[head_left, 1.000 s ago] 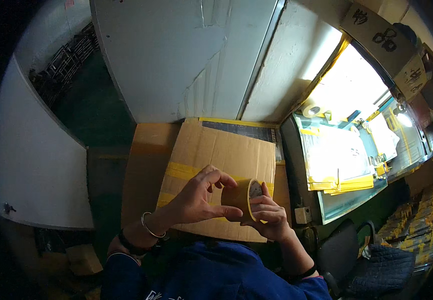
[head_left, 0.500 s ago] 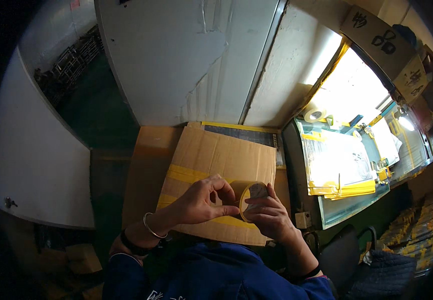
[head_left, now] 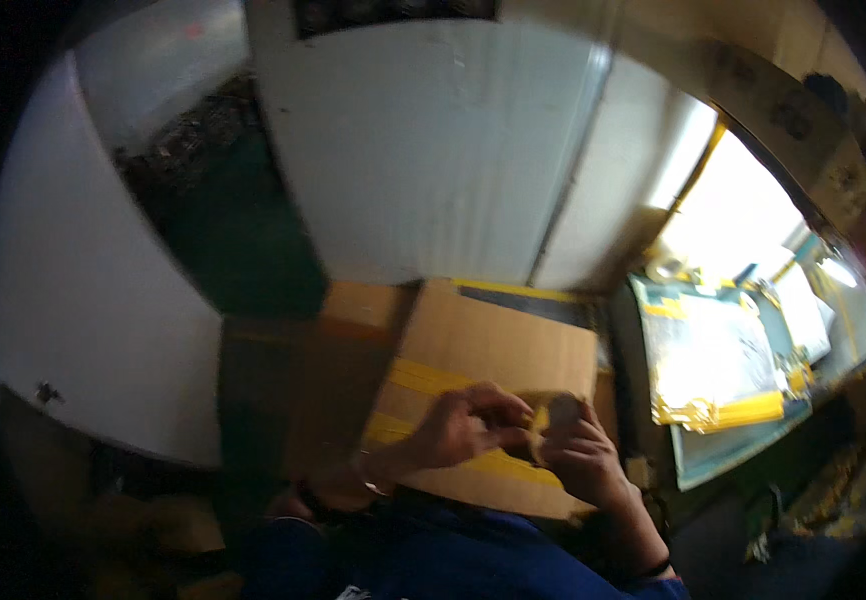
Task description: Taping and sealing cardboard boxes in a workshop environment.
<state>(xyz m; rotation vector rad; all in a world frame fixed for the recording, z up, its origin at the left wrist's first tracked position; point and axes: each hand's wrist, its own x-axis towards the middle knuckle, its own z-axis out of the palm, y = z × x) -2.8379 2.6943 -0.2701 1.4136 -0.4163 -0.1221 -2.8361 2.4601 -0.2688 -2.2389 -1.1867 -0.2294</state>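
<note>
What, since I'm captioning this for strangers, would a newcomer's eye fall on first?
Probably the white glare at upper right, above the desk. Next, low and right of centre, the right hand holds a yellowish tape roll, blurred, with the left hand close by. Beneath them lies brown cardboard crossed by yellow strips.

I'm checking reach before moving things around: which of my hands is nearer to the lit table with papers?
The right. Your right hand is left of the lit table, apart from it; your left hand is farther left.
</note>
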